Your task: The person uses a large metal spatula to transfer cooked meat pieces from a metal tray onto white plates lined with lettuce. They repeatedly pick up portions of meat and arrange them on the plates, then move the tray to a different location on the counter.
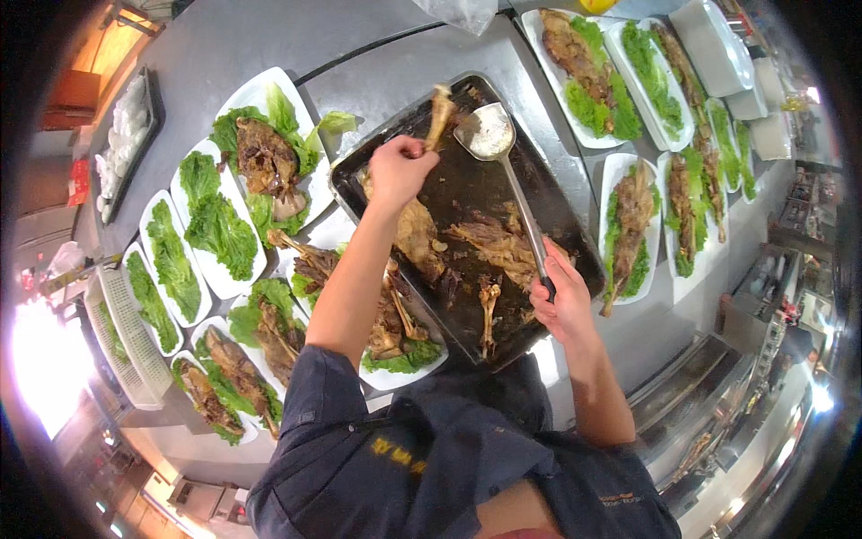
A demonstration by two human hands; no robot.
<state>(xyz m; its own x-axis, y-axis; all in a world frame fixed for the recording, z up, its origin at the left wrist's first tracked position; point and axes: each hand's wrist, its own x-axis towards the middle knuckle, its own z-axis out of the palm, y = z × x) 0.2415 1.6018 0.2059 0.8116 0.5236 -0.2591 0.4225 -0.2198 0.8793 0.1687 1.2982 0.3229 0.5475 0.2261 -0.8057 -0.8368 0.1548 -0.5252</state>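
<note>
Near the upper left part of a dark metal baking tray (465, 325), my left hand (403, 168) grips a bare bone end (440, 120) between thumb and fingers; whether meat hangs from it is hard to see. My right hand (564, 290) is closed on the dark handle of a metal spatula (522, 185), whose greasy, wide blade is over the tray's upper part. In the tray lie a piece of cooked meat (414, 236) below my left hand, shredded meat (502, 246) in the middle and a loose bone (488, 313) near the bottom corner.
White plates with lettuce and roasted meat (266, 151) stand left of the tray, others with meat (633, 222) at right. Some plates hold only lettuce (225, 229). Stacked white dishes (710, 47) are at upper right, a white perforated basket (128, 337) at left, and a black tray (151, 128) at upper left.
</note>
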